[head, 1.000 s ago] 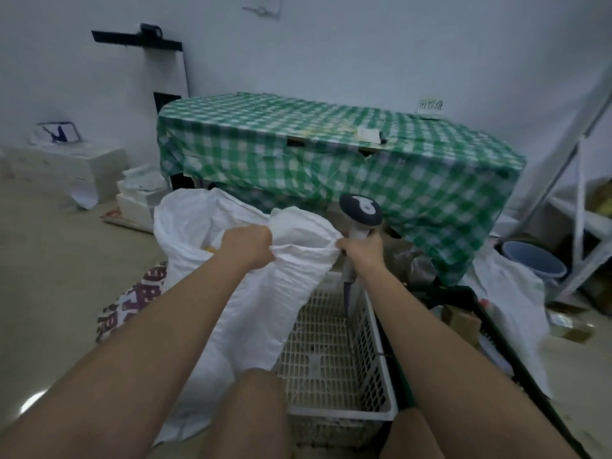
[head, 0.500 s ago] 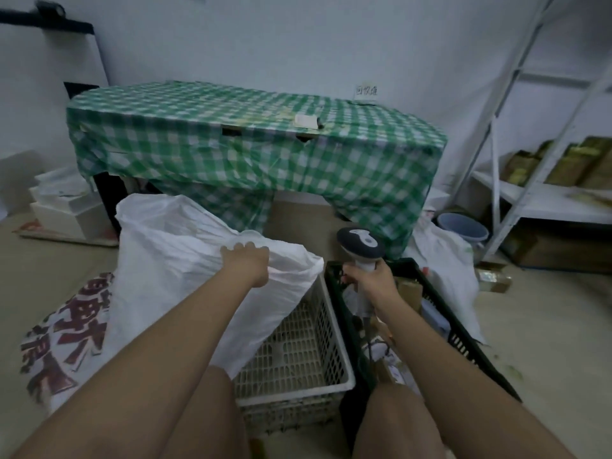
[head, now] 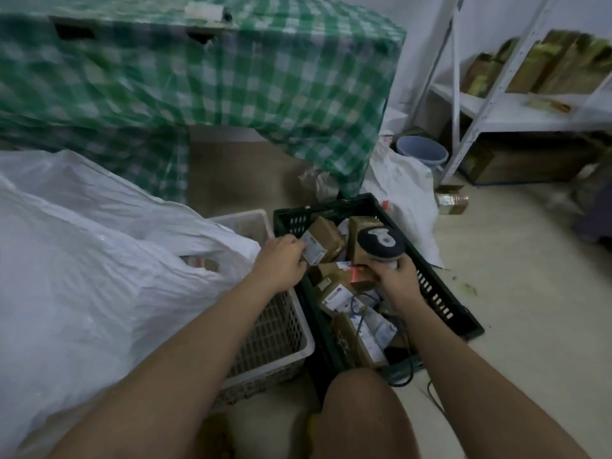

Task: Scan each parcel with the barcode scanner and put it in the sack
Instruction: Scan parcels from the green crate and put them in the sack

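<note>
Head view, left hand: the left hand (head: 282,261) reached over the near-left corner of the black crate (head: 443,303), its fingers curled onto the edge of a small brown parcel (head: 323,244) with a white label; a full grip could not be confirmed.
Head view, right hand: the right hand (head: 397,279) was wrapped round the handle of the barcode scanner (head: 381,244), whose round dark head hung over the parcels.
Head view, parcels: more brown boxes lay jumbled in the crate, several label-up.
Head view, sack: the white sack (head: 99,260) slumped at the left, partly draped over a pale basket (head: 281,336).
Risk, grip: an edge-only hold might let the parcel slip back among the others.
Risk, scan: with labels so crowded, the scanner could read a neighbouring code.
Risk, sack: its sagging mouth could shed the parcel into the basket.
</note>
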A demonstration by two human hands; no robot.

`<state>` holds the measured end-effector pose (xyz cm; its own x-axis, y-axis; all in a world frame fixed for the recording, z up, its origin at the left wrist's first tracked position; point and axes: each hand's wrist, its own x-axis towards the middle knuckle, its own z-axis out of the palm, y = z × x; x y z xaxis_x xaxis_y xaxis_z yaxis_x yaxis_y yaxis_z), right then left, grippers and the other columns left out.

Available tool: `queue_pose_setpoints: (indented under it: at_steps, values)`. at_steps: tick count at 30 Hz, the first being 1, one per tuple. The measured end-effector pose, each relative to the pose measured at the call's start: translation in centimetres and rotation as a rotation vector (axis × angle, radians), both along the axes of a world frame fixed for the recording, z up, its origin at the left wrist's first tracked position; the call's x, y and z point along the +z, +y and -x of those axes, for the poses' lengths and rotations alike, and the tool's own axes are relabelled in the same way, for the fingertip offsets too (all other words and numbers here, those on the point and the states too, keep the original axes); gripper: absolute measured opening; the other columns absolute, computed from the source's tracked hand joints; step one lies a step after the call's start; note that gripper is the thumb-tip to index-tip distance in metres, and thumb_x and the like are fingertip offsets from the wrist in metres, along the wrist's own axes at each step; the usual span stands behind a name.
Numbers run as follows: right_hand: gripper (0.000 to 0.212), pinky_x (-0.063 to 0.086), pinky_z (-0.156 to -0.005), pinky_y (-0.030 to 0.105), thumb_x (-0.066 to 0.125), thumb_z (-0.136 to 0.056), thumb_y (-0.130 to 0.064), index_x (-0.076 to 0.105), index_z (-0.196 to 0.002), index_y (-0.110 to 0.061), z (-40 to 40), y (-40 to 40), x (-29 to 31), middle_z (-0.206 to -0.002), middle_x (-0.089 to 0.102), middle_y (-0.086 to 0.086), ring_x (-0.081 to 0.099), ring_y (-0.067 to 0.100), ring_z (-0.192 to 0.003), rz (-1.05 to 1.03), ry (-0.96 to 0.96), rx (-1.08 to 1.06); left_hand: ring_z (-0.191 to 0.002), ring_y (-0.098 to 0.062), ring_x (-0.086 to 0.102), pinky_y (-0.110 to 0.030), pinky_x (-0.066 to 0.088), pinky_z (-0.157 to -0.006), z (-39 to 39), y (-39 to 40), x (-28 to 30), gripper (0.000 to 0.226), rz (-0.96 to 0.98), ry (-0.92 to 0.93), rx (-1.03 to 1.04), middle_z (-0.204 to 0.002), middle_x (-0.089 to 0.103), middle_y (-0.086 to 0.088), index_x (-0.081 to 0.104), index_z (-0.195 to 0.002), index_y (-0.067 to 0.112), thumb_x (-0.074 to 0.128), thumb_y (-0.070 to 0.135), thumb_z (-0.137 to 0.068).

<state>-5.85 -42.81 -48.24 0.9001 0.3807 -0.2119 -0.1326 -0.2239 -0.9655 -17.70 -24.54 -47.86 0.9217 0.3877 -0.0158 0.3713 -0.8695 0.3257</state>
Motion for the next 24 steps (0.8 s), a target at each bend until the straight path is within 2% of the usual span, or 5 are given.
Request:
queue_pose_setpoints:
  at_steps: [7,12,17,20,24]
  values:
    - [0.014,0.053,-0.067,0.031,0.067,-0.086,-0.008,0.061,-0.092,-0.019,-5.9,1.5,-7.3,-0.087,0.067,0.004,0.064,0.019,-0.079,-0.017,0.131,-0.081,-0.114,-0.030,0.054,-0.039,0.048,-0.093,-8.5,-1.9,-12.0,0.039,0.304,0.174,-0.016,-0.126,0.053,-0.011,0.053,-0.127,0.012,0.058,0.029,-0.092]
    - [0.017,0.057,-0.070,0.043,0.069,-0.083,-0.006,0.064,-0.099,-0.007,-9.2,3.3,-11.7,-0.089,0.070,0.016,0.067,0.029,-0.078,0.040,0.237,-0.075,-0.124,-0.030,0.047,-0.039,0.042,-0.101,-13.9,-2.2,-18.2,0.061,0.421,0.272,0.036,-0.139,0.043,-0.014,0.039,-0.139,0.007,0.067,0.025,-0.088]
    - [0.012,0.056,-0.078,0.046,0.068,-0.083,-0.010,0.062,-0.092,-0.011,-10.9,4.2,-14.0,-0.091,0.069,0.017,0.065,0.029,-0.079,0.100,0.269,-0.030,-0.131,-0.033,0.041,-0.043,0.039,-0.105,-16.9,-0.9,-21.3,0.092,0.462,0.350,0.036,-0.147,0.035,-0.017,0.019,-0.149,0.006,0.074,0.033,-0.081]
    - [0.008,0.053,-0.061,0.029,0.066,-0.086,-0.008,0.060,-0.093,-0.009,-10.9,4.2,-13.9,-0.080,0.064,0.011,0.061,0.021,-0.067,0.104,0.272,-0.010,-0.130,-0.035,0.038,-0.044,0.039,-0.105,-16.9,-0.8,-21.9,0.081,0.438,0.368,0.072,-0.146,0.032,-0.018,0.028,-0.144,0.007,0.071,0.036,-0.082]
    - [0.012,0.055,-0.069,0.040,0.067,-0.085,-0.009,0.062,-0.095,-0.007,-10.4,3.8,-12.7,-0.087,0.068,0.018,0.064,0.027,-0.073,0.107,0.245,-0.019,-0.129,-0.038,0.036,-0.041,0.038,-0.103,-16.1,-1.5,-20.2,0.078,0.404,0.311,0.064,-0.143,0.029,-0.019,0.034,-0.140,0.007,0.074,0.037,-0.079]
